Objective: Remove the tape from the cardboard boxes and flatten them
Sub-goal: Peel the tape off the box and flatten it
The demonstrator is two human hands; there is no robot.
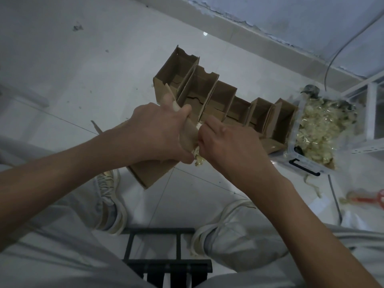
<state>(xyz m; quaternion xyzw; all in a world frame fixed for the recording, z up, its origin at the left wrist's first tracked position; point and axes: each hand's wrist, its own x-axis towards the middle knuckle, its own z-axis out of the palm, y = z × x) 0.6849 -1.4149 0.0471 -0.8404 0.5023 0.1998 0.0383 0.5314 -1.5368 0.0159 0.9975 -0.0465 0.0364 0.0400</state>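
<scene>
I hold a brown cardboard box (149,171) above the tiled floor, between my knees. My left hand (158,132) grips its upper edge, fingers curled round a flap. My right hand (226,142) pinches a strip of pale tape (198,126) at the box's edge, with a crumpled wad of tape (199,161) bunched under its palm. Beyond my hands a row of several open cardboard boxes (207,94) stands on the floor, running from the middle toward the right.
A clear plastic bin (311,163) full of crumpled tape scraps sits at the right end of the row. A white rack (372,113) stands at the far right. Red-handled scissors (369,199) and a cable lie on the floor. A black stool frame (166,262) is below me.
</scene>
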